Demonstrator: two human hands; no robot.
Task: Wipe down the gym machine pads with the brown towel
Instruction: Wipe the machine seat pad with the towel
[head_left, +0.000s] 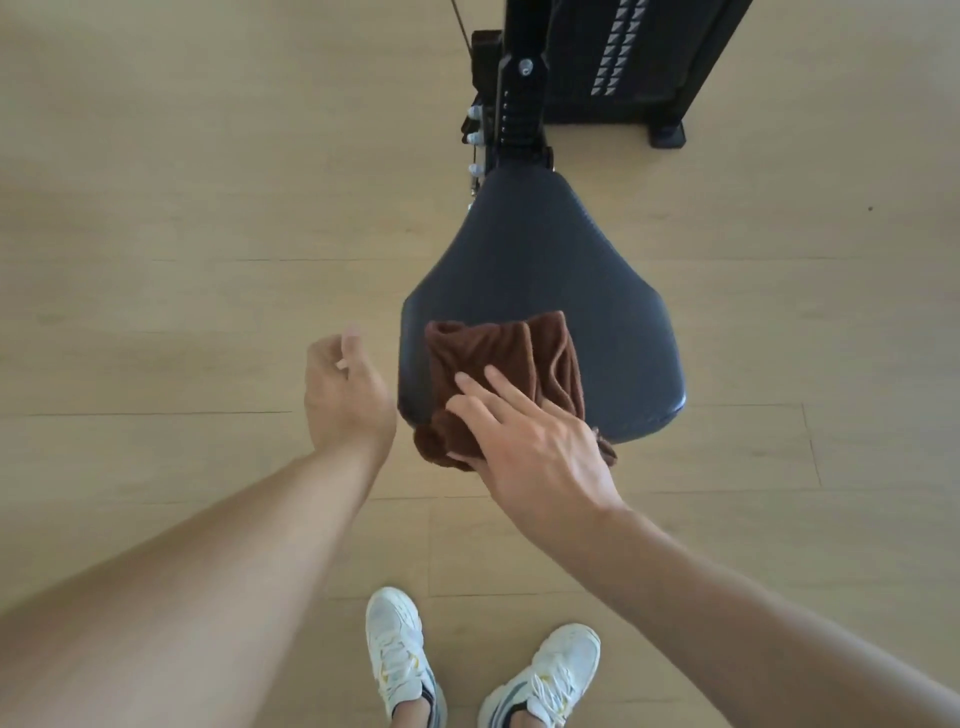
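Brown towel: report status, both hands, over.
Right hand flat on brown towel, fingers straight, pressing it on seat pad. Left hand free beside pad, holding nothing. Towel bunched at pad's near edge, overhanging. Nothing in the way.

Bare floor (182, 234) flanks the pad (540, 270); machine frame (519, 104) blocks beyond.

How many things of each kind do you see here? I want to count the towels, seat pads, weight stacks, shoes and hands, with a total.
Brown towel: 1
Seat pad: 1
Weight stack: 1
White shoes: 2, left shoe and right shoe
Hands: 2, left hand and right hand
Total: 7
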